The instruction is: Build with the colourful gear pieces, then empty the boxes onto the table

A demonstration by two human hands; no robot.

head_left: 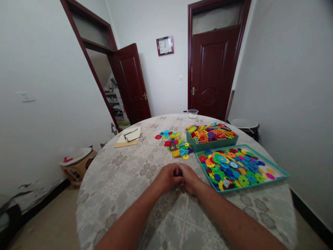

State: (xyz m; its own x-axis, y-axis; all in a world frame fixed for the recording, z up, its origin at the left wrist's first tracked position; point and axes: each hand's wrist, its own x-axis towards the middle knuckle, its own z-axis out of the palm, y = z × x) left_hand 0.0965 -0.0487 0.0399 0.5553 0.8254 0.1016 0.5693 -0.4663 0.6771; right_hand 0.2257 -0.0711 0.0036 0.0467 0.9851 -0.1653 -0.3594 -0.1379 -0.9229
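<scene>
Here they are, left hand [166,177] and right hand [190,178] meeting low over the tablecloth [117,189], fingers of both closed around a small dark piece [180,172]. It sits squarely between them, neither hand nearer (its long axis is hidden by the fingers, so I can't call it). Just beyond lies the loose gear pile [176,153]; the shallow tray [279,173] of discs sits off the right hand.
</scene>
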